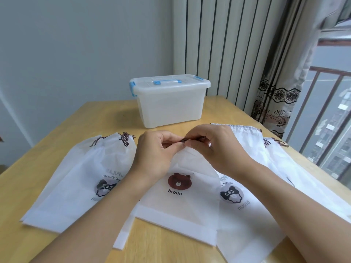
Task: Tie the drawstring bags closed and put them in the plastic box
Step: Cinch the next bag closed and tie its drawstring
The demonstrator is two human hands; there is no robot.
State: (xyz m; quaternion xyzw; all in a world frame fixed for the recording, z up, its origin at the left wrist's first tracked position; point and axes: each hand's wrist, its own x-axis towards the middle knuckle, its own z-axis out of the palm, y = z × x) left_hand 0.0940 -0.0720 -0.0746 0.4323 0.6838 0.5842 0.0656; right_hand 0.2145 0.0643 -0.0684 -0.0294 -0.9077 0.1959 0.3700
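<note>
- Both forearms reached in from the bottom edge of the head view, over a wooden table (57, 149) spread with white drawstring bags.
- Between them lay the bear-print bag (178, 202) (marked "broun" under a brown bear face), flat on the table, its gathered top lifted to the hands.
- At that top, the left hand (157, 149) and the right hand (212, 145) each had curled fingers pinching the dark drawstring (191, 139), fingertips almost touching.
- To the left lay a tied bag (79, 177) with a bow at its neck; on the right, more bags (252, 186) overlapped.
- Beyond the hands stood the translucent plastic box (170, 109), lid on, blue latches and handle, apart from the bags.
</note>
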